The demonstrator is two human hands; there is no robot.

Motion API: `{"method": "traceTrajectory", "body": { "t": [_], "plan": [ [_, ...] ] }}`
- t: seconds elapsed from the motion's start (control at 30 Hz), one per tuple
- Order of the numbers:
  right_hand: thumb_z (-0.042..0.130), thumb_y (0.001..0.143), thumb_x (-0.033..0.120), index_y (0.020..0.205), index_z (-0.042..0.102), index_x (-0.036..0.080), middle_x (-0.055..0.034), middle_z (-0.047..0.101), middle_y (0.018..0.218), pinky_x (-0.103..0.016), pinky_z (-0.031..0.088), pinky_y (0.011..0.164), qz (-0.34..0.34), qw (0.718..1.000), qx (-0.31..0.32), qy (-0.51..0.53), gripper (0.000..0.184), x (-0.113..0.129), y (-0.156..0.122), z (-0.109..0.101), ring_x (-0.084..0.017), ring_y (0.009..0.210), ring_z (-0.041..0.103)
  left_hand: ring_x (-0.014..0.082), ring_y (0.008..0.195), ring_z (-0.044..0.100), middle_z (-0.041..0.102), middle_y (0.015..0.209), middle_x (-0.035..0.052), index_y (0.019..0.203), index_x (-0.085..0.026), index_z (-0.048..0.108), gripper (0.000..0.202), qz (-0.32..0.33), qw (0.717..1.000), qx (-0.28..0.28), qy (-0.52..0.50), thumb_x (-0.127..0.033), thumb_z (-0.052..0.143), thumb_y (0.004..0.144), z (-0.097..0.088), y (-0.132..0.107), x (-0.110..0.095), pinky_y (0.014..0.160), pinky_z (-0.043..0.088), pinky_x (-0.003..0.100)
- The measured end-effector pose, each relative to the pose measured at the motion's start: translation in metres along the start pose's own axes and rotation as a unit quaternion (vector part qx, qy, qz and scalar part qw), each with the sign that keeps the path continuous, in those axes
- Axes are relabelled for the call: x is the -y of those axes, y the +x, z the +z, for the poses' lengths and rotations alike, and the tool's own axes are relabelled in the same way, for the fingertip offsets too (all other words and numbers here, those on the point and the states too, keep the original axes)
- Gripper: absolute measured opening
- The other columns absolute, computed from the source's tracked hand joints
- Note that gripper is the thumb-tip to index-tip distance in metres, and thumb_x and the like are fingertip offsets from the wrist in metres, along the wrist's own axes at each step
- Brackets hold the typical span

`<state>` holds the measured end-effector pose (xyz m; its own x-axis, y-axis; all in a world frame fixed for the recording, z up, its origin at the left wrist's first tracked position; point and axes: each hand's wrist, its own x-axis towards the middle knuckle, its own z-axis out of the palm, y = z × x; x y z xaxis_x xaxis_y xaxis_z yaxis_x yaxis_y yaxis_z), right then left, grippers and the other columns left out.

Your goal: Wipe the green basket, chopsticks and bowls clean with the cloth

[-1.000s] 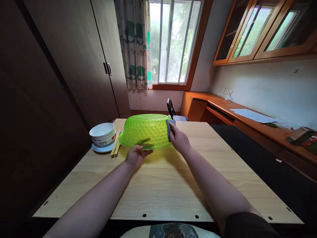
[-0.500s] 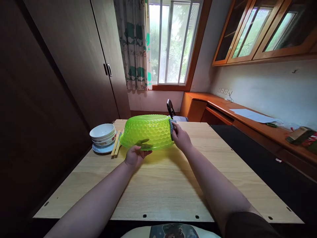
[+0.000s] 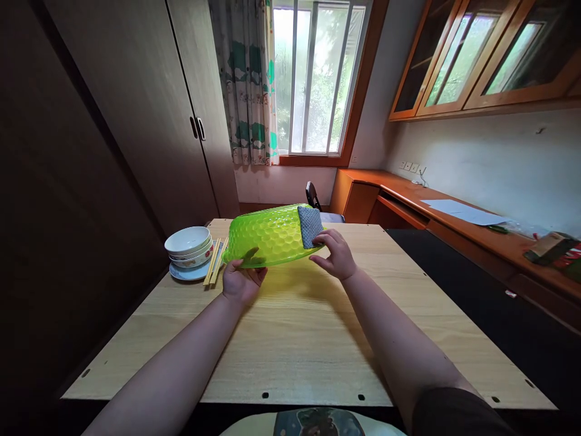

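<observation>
A translucent lime-green plastic basin [image 3: 267, 236] with a dimpled wall is held above the table, tilted with its right end higher. My left hand [image 3: 242, 281] grips its lower rim near the left end, thumb on the near side and some fingers showing dimly through the plastic. A grey textured cleaning cloth or sponge [image 3: 310, 227] lies flat against the basin's right end. The fingertips of my right hand [image 3: 336, 254] are on its lower right corner, with the thumb apart below.
Left on the wooden table [image 3: 290, 339] stand stacked white bowls [image 3: 188, 242] on a blue-white plate [image 3: 181, 272], with wooden chopsticks [image 3: 213, 260] beside them. Beyond the table is a dark chair [image 3: 311, 195]. A desk [image 3: 408, 194] with papers [image 3: 463, 212] runs along the right wall.
The basin has tilted and turned, its right end rising. The grey cloth has moved left and now faces me more fully. My right hand's thumb has spread away from it.
</observation>
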<state>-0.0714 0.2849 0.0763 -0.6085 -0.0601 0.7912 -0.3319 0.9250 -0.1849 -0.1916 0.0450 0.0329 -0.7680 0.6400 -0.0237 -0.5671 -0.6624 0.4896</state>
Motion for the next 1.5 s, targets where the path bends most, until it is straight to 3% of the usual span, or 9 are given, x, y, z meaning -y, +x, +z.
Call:
{"method": "traceTrajectory", "body": {
  "t": [0.2, 0.4, 0.53, 0.67, 0.83, 1.03, 1.13, 1.33, 1.5],
  "plan": [
    [0.060, 0.083, 0.029, 0.096, 0.060, 0.023, -0.0078, 0.061, 0.094, -0.039, 0.048, 0.081, -0.038, 0.997, -0.044, -0.051, 0.014, -0.005, -0.001, 0.009, -0.022, 0.088, 0.056, 0.0179, 0.063, 0.067, 0.072, 0.073, 0.0084, 0.095, -0.013, 0.069, 0.032, 0.013, 1.000, -0.024, -0.010, -0.029, 0.045, 0.082, 0.003, 0.002, -0.001, 0.057, 0.056, 0.030],
    [0.058, 0.085, 0.025, 0.094, 0.061, 0.023, -0.0072, 0.061, 0.091, -0.035, 0.048, 0.075, -0.068, 0.995, -0.028, -0.073, 0.010, 0.007, 0.002, 0.010, -0.020, 0.083, 0.055, 0.0212, 0.088, 0.067, 0.071, 0.103, 0.0057, 0.115, -0.023, 0.061, 0.044, 0.012, 0.996, 0.087, -0.005, -0.049, 0.058, 0.079, 0.007, -0.001, 0.002, 0.082, 0.054, 0.040],
    [0.056, 0.086, 0.023, 0.093, 0.061, 0.023, -0.0067, 0.061, 0.091, -0.033, 0.046, 0.074, -0.078, 0.993, 0.005, -0.090, 0.009, 0.028, 0.006, 0.012, -0.019, 0.082, 0.054, 0.0270, 0.105, 0.062, 0.068, 0.111, 0.0087, 0.126, -0.023, 0.055, 0.055, -0.058, 0.981, 0.173, 0.060, -0.045, 0.065, 0.076, 0.005, -0.004, 0.011, 0.093, 0.046, 0.045],
    [0.056, 0.085, 0.021, 0.091, 0.061, 0.021, -0.0067, 0.060, 0.090, -0.033, 0.044, 0.073, -0.079, 0.990, 0.077, -0.085, 0.008, 0.045, 0.009, 0.012, -0.020, 0.082, 0.053, 0.0292, 0.111, 0.060, 0.065, 0.120, 0.0110, 0.125, -0.021, 0.056, 0.049, -0.120, 0.965, 0.210, 0.106, -0.038, 0.064, 0.080, 0.002, -0.005, 0.018, 0.096, 0.042, 0.046],
    [0.061, 0.084, 0.035, 0.096, 0.060, 0.021, -0.0058, 0.061, 0.091, -0.033, 0.044, 0.075, -0.042, 0.990, 0.135, 0.008, 0.018, 0.054, 0.012, 0.006, -0.019, 0.083, 0.055, 0.0266, 0.099, 0.066, 0.070, 0.109, 0.0142, 0.114, -0.013, 0.064, 0.037, -0.118, 0.964, 0.203, 0.127, -0.029, 0.060, 0.081, -0.001, -0.005, 0.019, 0.098, 0.041, 0.045],
    [0.060, 0.085, 0.038, 0.122, 0.051, 0.021, -0.0074, 0.063, 0.090, -0.037, 0.045, 0.075, 0.099, 0.993, 0.071, 0.010, 0.042, 0.052, 0.012, 0.010, -0.022, 0.082, 0.058, 0.0282, 0.091, 0.069, 0.072, 0.103, 0.0159, 0.107, -0.010, 0.067, 0.037, -0.101, 0.966, 0.193, 0.142, -0.025, 0.059, 0.075, -0.007, -0.003, 0.023, 0.092, 0.044, 0.047],
    [0.060, 0.085, 0.039, 0.130, 0.049, 0.024, -0.0069, 0.063, 0.091, -0.038, 0.046, 0.077, 0.096, 0.992, 0.084, -0.001, 0.049, 0.045, 0.013, 0.011, -0.023, 0.084, 0.058, 0.0286, 0.086, 0.070, 0.073, 0.099, 0.0160, 0.105, -0.009, 0.068, 0.036, -0.086, 0.968, 0.183, 0.149, -0.025, 0.058, 0.074, -0.008, -0.003, 0.023, 0.088, 0.046, 0.047],
    [0.059, 0.086, 0.036, 0.129, 0.053, 0.028, -0.0056, 0.061, 0.093, -0.037, 0.048, 0.080, 0.111, 0.991, 0.074, 0.009, 0.044, 0.031, 0.017, 0.003, -0.021, 0.084, 0.058, 0.0259, 0.076, 0.070, 0.074, 0.092, 0.0162, 0.109, -0.008, 0.067, 0.043, -0.074, 0.972, 0.160, 0.157, -0.027, 0.058, 0.072, -0.006, -0.004, 0.020, 0.081, 0.047, 0.041],
    [0.057, 0.086, 0.029, 0.132, 0.050, 0.025, -0.0079, 0.062, 0.102, -0.038, 0.049, 0.081, 0.109, 0.989, 0.102, 0.003, 0.047, 0.039, 0.017, 0.001, -0.022, 0.090, 0.060, 0.0265, 0.074, 0.070, 0.074, 0.090, 0.0155, 0.104, -0.008, 0.069, 0.040, -0.079, 0.972, 0.148, 0.167, -0.027, 0.059, 0.070, -0.004, -0.005, 0.021, 0.079, 0.048, 0.042]
  ]
}}
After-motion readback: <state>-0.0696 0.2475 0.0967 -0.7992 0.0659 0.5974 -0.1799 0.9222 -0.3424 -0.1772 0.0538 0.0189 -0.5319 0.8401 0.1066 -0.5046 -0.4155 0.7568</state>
